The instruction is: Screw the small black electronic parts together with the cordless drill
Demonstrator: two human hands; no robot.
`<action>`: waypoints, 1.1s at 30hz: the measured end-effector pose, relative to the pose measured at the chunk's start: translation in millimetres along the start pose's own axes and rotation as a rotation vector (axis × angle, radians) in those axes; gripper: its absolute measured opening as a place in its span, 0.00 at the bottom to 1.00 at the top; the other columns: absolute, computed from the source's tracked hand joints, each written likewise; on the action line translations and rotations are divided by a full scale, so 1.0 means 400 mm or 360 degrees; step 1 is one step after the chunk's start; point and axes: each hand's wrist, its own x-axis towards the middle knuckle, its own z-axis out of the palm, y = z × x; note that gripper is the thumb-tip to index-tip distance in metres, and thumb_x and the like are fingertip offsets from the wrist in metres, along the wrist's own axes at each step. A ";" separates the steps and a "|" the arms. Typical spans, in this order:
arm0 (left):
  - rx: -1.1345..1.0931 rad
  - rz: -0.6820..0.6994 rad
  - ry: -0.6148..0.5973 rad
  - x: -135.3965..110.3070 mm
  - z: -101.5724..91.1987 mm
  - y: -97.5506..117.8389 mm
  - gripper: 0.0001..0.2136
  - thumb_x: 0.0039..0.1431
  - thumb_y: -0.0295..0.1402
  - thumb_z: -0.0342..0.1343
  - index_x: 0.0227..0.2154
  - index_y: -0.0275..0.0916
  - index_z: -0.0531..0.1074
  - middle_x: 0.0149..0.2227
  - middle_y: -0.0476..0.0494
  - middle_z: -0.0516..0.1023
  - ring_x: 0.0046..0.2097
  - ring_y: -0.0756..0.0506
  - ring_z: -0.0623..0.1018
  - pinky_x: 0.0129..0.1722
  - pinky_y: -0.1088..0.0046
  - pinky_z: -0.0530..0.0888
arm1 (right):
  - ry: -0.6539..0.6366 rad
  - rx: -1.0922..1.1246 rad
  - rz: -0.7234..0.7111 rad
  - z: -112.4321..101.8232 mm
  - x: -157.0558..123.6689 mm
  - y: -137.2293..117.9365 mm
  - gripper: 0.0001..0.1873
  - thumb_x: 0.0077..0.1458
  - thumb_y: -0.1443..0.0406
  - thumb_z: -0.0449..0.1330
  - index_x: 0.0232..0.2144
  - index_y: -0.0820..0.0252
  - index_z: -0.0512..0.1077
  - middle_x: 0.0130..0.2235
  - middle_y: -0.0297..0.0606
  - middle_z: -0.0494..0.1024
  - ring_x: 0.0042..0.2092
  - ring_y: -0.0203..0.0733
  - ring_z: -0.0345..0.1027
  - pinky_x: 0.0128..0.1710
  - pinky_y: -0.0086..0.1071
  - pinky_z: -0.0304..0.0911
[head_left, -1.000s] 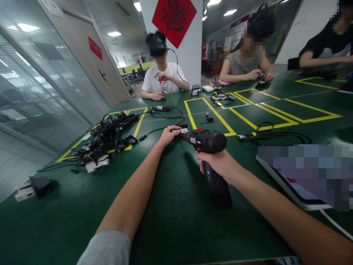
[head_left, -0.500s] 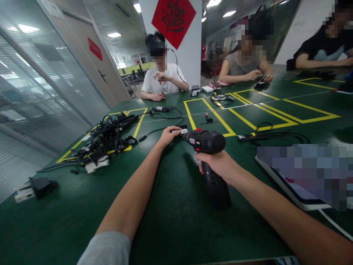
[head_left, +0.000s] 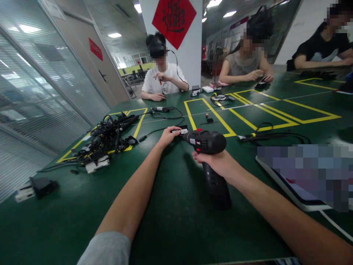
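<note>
Gripping the black drill (head_left: 211, 142), the right hand (head_left: 217, 160) is curling its fingers around the handle, the chuck pointing far and left toward a white-labelled box (head_left: 181, 131). The left hand (head_left: 167, 136) is touching that box on the green table (head_left: 168, 221); whether its fingers are pinching, I cannot tell. Cables (head_left: 111, 136) are lying left.

Red diamond-shaped sign (head_left: 174, 23) on white pillar (head_left: 190, 66): stylised black Chinese characters. Red rectangular sign (head_left: 95, 49) on beige door (head_left: 82, 35): blurred. Black cordless drill (head_left: 211, 143): white label (head_left: 192, 141), illegible from here.
</note>
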 end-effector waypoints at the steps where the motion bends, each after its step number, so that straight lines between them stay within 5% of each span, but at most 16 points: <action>1: 0.0002 -0.0003 -0.0001 0.000 0.000 0.001 0.15 0.52 0.38 0.59 0.41 0.38 0.80 0.44 0.42 0.80 0.49 0.40 0.74 0.57 0.61 0.67 | -0.0014 -0.0006 -0.0031 -0.001 0.002 0.002 0.06 0.40 0.71 0.63 0.26 0.62 0.73 0.31 0.42 0.79 0.34 0.45 0.74 0.35 0.37 0.68; 33: -0.0013 -0.0047 -0.0012 0.003 0.002 -0.008 0.16 0.52 0.39 0.59 0.42 0.38 0.79 0.45 0.41 0.80 0.48 0.41 0.75 0.56 0.62 0.67 | -0.0054 -0.0025 -0.0055 -0.003 -0.007 -0.009 0.04 0.38 0.73 0.60 0.23 0.62 0.72 0.23 0.38 0.75 0.26 0.41 0.68 0.29 0.35 0.62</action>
